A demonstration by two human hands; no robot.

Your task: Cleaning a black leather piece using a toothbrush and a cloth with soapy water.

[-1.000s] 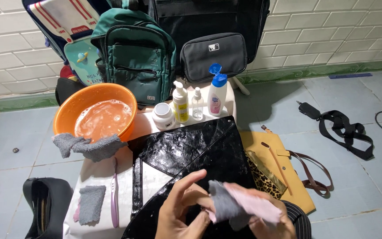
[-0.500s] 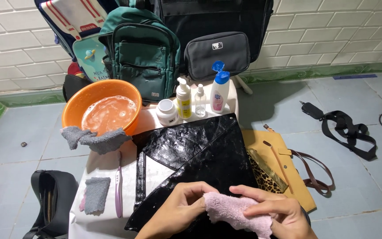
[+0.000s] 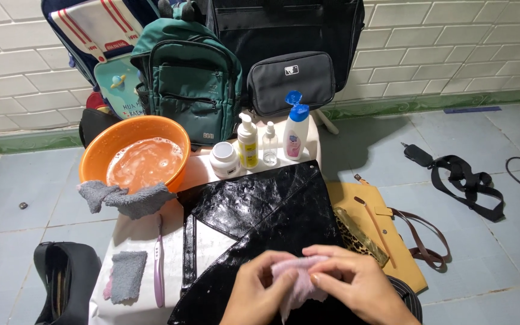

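Hands meet over the near edge of the bench (image 3: 136,232), which is draped in white. The left hand (image 3: 254,298) and the right hand (image 3: 356,283) both pinch a small pink cloth (image 3: 299,280), fingers (image 3: 326,277) curled closed on its folds, so the cloth is bunched between them just above a glossy black bag (image 3: 266,216) that lies flat across the middle of the bench and reaches its near edge.

At the far left corner stands an orange basin (image 3: 136,150) of sudsy water, with a grey rag (image 3: 124,198) draped over its near rim. Near the near left corner lie a folded grey cloth (image 3: 126,275) and, just beside it, a lilac toothbrush (image 3: 158,265), both apart from the black bag. Along the far edge stand a white jar (image 3: 224,159), a yellow pump bottle (image 3: 247,142), a small clear spray bottle (image 3: 269,144) and a white bottle with an open blue cap (image 3: 296,129), close together in a row.

Behind the bench, against the tiled wall, lean a green backpack (image 3: 191,78) and a black pouch (image 3: 290,81). On the floor off the right edge lie a tan handbag (image 3: 386,232) and, well apart, a black strap (image 3: 464,180). A black shoe (image 3: 64,283) sits on the floor off the left edge.
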